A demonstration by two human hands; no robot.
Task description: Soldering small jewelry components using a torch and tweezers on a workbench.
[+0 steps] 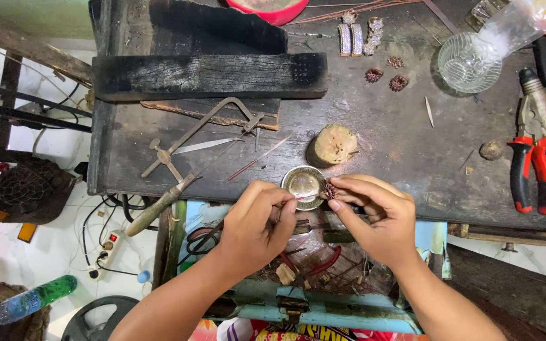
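At lower centre, your left hand (pixel 257 224) pinches a thin tool (pixel 292 199); your right hand (pixel 371 218) pinches a small spiky ornament (pixel 330 190), both over a small metal bowl (pixel 303 184). Farther up: wooden stump (pixel 334 144), frame saw (pixel 200 136). Red-handled pliers (pixel 534 155) far right.

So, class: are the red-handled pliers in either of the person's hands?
No: the red-handled pliers lie on the workbench to the right, apart from both hands.
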